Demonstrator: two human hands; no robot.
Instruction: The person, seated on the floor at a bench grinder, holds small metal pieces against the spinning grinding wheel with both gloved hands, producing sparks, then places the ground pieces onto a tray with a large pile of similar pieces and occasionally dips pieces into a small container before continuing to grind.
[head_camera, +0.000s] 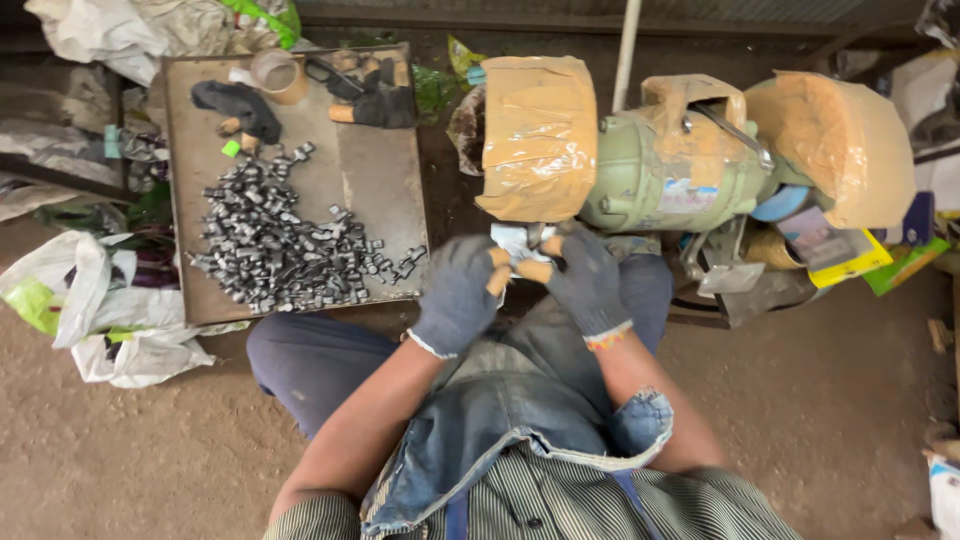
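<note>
Both my hands wear dark grey gloves with cut fingertips. My left hand and my right hand meet just below the left wheel cover of a green bench grinder. Together they pinch a small metal piece with a bit of white material behind it; the piece is mostly hidden by the fingers. Both grinder wheels are wrapped in brown tape-covered guards.
A flat metal tray at the left holds a heap of several small grey metal parts, spare gloves and a tape roll. White plastic bags lie on the dirt floor. Boxes and clutter sit at the right.
</note>
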